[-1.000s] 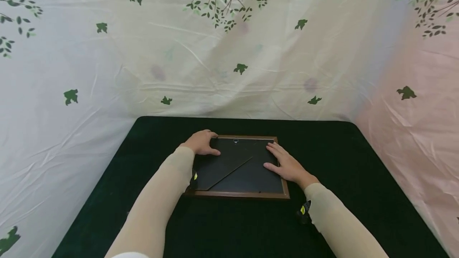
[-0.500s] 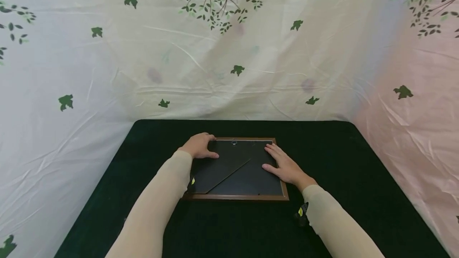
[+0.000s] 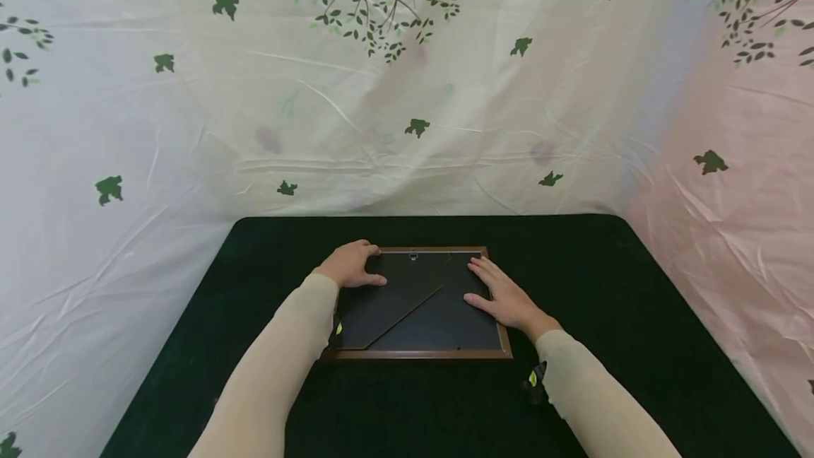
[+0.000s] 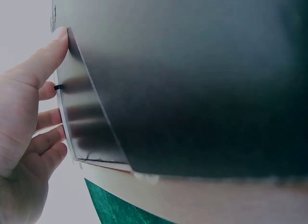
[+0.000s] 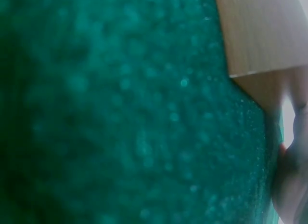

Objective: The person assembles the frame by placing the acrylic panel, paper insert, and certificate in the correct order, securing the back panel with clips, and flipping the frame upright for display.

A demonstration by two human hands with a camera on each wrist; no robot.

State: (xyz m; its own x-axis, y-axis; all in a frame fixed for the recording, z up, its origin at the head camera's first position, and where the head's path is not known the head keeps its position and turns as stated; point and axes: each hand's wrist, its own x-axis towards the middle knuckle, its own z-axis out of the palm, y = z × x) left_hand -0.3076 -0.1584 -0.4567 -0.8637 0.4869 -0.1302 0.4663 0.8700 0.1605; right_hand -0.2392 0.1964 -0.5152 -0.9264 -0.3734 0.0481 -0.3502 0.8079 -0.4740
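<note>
A picture frame (image 3: 420, 355) with a brown border lies face down on the dark green tabletop. Its black backing panel (image 3: 407, 306) carries a diagonal seam and a small metal hanger (image 3: 413, 256) near the far edge. My left hand (image 3: 350, 263) rests at the far left corner, thumb spread onto the backing. In the left wrist view, the fingers of the left hand (image 4: 21, 118) touch the frame's outer edge. Over the right border lies my right hand (image 3: 505, 295), its fingers extended onto the backing. The right wrist view shows only a blurred part of that hand (image 5: 288, 185) beside the frame corner (image 5: 255, 79).
Dark green cloth covers the table (image 3: 407, 408), whose far corners are rounded. Pale fabric (image 3: 356, 161) printed with leaves and branches hangs behind and on both sides. Dark wrist cameras (image 3: 534, 382) sit under the sleeves.
The head view has shifted slightly, so the scene sits a little lower and further left. Both hands keep their places on the picture frame.
</note>
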